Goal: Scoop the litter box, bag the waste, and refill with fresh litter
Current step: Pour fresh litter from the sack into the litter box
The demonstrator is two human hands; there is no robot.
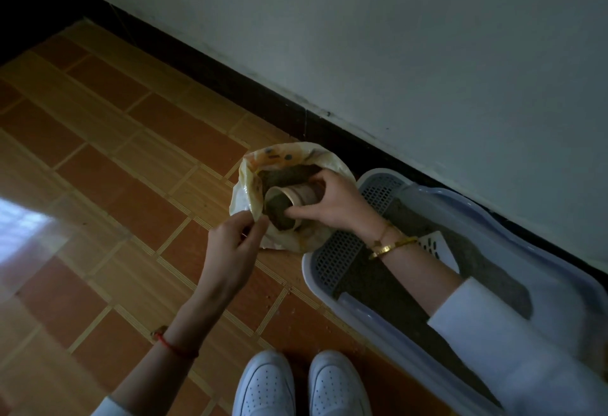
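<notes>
Sleeve (513,346) hides litter box (332,287) middle; scoop (436,247) partly seen.

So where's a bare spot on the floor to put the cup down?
Bare tiled floor lies left of the plastic bag and the left hand. It's crowded between the bag, litter box and white shoes, where the right hand holds the cup.

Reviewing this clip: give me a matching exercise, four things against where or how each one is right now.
Things:
1. paper cup
2. plastic bag
3. litter box
4. scoop

States:
A. lying in the litter box
B. rim pinched by the left hand
C. on the floor along the wall
D. tipped into the bag, gripped by the right hand

Pairs: 1-D, 2-B, 3-C, 4-A
</notes>
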